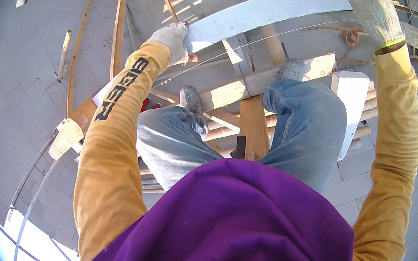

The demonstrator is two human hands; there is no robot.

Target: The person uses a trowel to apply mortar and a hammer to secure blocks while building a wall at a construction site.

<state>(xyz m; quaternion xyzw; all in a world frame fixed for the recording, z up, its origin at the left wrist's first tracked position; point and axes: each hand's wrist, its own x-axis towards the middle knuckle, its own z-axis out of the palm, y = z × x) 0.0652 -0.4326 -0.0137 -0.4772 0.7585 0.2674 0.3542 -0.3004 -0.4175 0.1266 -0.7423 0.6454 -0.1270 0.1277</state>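
A long, pale, flat board (pixel 267 17) stretches between my hands across the far side, looking curved in the wide view. My left hand (pixel 172 42), in a whitish work glove, is closed on its left end, with bare fingertip skin showing below. At the far right my right hand (pixel 377 19), in a knitted glove with a yellow-green cuff edge, is at the board's other end. Its fingers are partly cut off by the picture's edge, but they appear closed on the board. A thin taut string (pixel 275 39) runs just nearer to me than the board.
My shoes rest on or beside a sunlit wooden beam (pixel 225 92). A plank (pixel 255 126) lies between my legs, bamboo poles (pixel 363 132) at right. A white panel (pixel 349 105) stands beside my right knee. Upright timbers (pixel 120 22) and a block wall (pixel 21 61) are at left.
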